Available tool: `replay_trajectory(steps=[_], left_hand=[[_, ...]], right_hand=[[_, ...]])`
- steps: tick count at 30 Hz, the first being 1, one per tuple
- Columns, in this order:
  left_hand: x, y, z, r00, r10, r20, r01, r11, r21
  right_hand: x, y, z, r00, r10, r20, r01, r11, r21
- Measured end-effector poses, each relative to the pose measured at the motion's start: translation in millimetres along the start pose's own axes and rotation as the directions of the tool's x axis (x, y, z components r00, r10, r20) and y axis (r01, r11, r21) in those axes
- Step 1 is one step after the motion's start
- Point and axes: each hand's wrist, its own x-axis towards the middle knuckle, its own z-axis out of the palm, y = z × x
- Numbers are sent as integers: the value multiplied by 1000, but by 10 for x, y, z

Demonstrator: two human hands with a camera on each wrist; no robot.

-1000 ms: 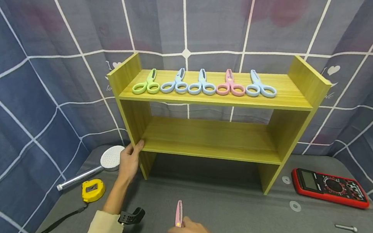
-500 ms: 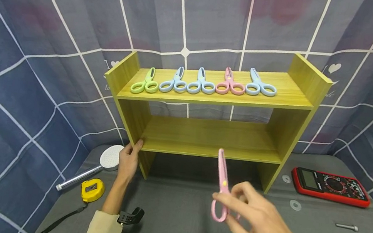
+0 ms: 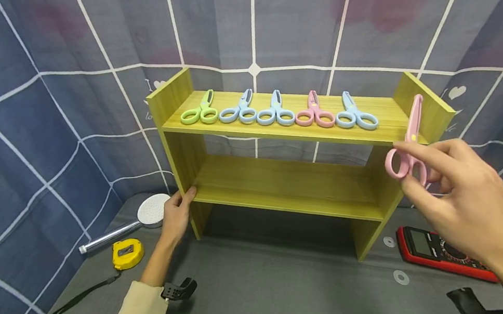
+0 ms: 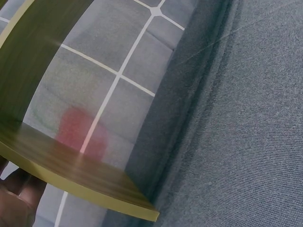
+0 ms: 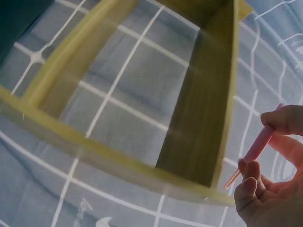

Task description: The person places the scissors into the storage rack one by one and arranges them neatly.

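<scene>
In the head view my right hand (image 3: pixel 472 197) pinches pink scissors (image 3: pixel 414 122) by the handles, blades pointing up. They are in front of the right end of the wooden shelf (image 3: pixel 290 185); the right wrist view shows these pink scissors (image 5: pixel 258 144) nearly edge-on. My left hand (image 3: pixel 175 218) grips the front edge of the shelf's left side panel, its other fingers mostly hidden behind it. Along the top board lie green scissors (image 3: pixel 203 107), two blue pairs, pink scissors (image 3: pixel 314 111) and, rightmost, blue scissors (image 3: pixel 353 111), all with blades toward the back.
On the left are a shower head (image 3: pixel 152 209) and a yellow tape measure (image 3: pixel 127 254). A red multimeter (image 3: pixel 426 250), partly behind my right arm, and two washers, one a larger washer (image 3: pixel 401 277), lie at right. A tiled-pattern curtain (image 3: pixel 296 26) hangs behind.
My right hand has picked up the pink scissors from the grey surface and carried them up and right to the shelf's top right end. My left hand stays on the side panel.
</scene>
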Motion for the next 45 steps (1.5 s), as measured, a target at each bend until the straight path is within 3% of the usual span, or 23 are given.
replay_trajectory(steps=[7, 18, 22, 27, 35, 45], left_hand=[[2, -3, 4, 1000, 8, 12, -8, 1000, 4], [6, -18, -8, 1000, 17, 24, -17, 1000, -2], [7, -17, -10, 1000, 21, 18, -21, 1000, 1], [-1, -14, -9, 1000, 28, 15, -28, 1000, -1], [-12, -25, 12, 1000, 24, 18, -24, 1000, -12], [-14, -6, 5, 999, 36, 8, -36, 999, -16]], right_hand=[[211, 99, 1, 991, 126, 48, -119, 986, -113], [317, 42, 22, 996, 88, 19, -81, 972, -220], [369, 24, 9, 987, 129, 95, -96, 949, -300], [470, 12, 36, 958, 192, 212, -101, 920, -380], [576, 67, 83, 917, 229, 326, -92, 918, -386], [501, 92, 123, 938, 176, 298, -68, 938, -339]])
